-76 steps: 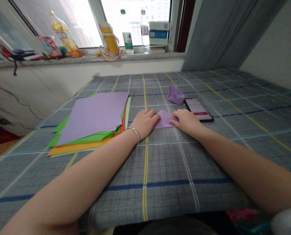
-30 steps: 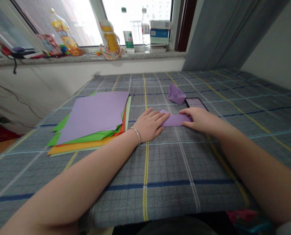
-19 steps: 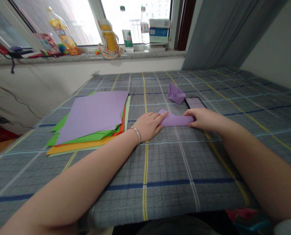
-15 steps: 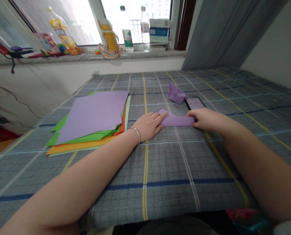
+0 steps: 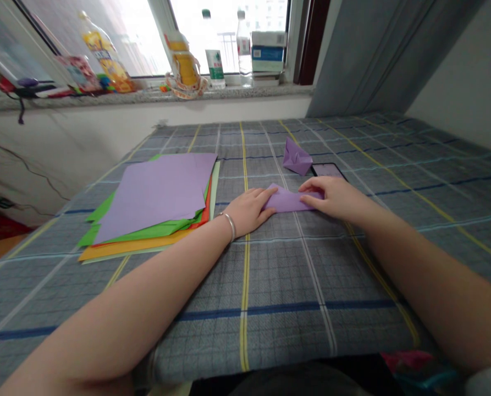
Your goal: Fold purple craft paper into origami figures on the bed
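A folded purple paper strip [image 5: 288,201] lies flat on the plaid cloth [image 5: 278,275] in front of me. My left hand [image 5: 248,210], with a silver bangle on the wrist, rests with its fingers on the strip's left end and holds it down. At the strip's right end my right hand [image 5: 335,199] lies with its fingers curled over the paper and pressed on the fold. Both forearms lie on the cloth.
A stack of coloured sheets [image 5: 158,192], purple on top, lies to the left. A small purple folded paper boat [image 5: 297,158] and a phone [image 5: 330,169] sit just beyond my right hand. Bottles [image 5: 183,60] and boxes stand on the window sill.
The paper went from a small triangle to a long strip. My right hand slid out along it to the right, then came back a little toward the middle. My left hand stayed put.
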Action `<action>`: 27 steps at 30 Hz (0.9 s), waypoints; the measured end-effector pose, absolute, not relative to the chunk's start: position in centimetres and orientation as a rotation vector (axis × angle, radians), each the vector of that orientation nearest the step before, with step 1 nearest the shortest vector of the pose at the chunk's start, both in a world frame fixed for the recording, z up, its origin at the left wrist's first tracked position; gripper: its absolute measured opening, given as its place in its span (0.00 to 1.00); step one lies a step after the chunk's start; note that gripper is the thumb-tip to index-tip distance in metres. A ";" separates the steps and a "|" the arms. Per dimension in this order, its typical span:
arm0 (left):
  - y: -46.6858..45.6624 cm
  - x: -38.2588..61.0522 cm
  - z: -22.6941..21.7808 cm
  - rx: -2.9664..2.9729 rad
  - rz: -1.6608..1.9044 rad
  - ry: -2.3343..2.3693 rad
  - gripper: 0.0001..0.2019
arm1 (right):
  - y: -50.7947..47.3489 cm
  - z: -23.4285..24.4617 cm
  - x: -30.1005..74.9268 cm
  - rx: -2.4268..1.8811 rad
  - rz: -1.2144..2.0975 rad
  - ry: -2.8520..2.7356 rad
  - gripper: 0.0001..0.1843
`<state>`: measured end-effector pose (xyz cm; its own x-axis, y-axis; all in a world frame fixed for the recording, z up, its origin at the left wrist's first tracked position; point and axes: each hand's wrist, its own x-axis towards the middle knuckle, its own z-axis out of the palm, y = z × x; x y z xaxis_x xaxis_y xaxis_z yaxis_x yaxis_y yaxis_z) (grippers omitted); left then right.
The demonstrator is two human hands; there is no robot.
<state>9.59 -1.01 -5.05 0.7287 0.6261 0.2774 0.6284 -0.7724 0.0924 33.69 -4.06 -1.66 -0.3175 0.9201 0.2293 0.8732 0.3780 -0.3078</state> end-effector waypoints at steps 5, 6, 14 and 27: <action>-0.7 9.6 -5.1 -2.914 -0.500 -1.138 0.15 | -2.8 -4.0 32.7 -1.512 0.113 -2.351 0.13; -0.6 9.7 -5.1 -2.900 -0.509 -1.153 0.14 | -2.6 -4.2 32.7 -1.505 0.109 -2.352 0.12; -0.3 9.9 -5.4 -2.837 -0.501 -1.191 0.08 | -1.8 -5.1 32.4 -1.516 0.060 -2.401 0.11; -1.3 9.9 -5.5 -2.533 -0.440 -1.307 0.16 | -1.9 -5.4 32.4 -1.545 -0.146 -2.419 0.12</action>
<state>9.87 -1.28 -5.46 0.5501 0.7441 0.3791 0.8218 -0.5630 -0.0876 32.36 -1.92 -5.36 -0.3968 0.8755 0.2759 0.9023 0.4272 -0.0579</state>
